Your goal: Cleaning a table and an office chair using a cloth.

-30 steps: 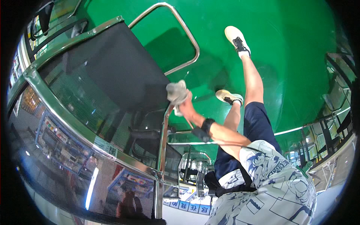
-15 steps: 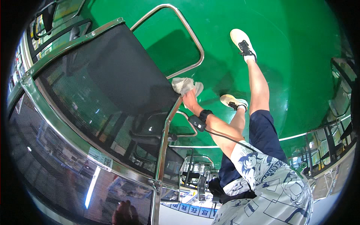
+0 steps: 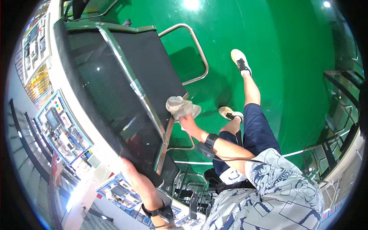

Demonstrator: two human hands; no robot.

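A metal-framed chair with black mesh, its seat and backrest, stands on the left, tilted in view. My right hand is closed round a crumpled greyish-white cloth, holding it by the front end of a metal side rail. A dark band with a small box circles that wrist. At the backrest's outer edge is my left hand, blurred, with its fingers hidden by the mesh; I cannot tell whether it grips. Its wrist also wears a black band.
A bent tube leg of the chair reaches over the green floor. My feet in pale shoes stand right of it. Workbenches with panels line the left. More chairs stand at the right.
The chair's backrest has swung in view, uncovering the workbenches. My right hand with the cloth has moved nearer and slightly left. My left forearm, earlier behind mesh, now shows plainly.
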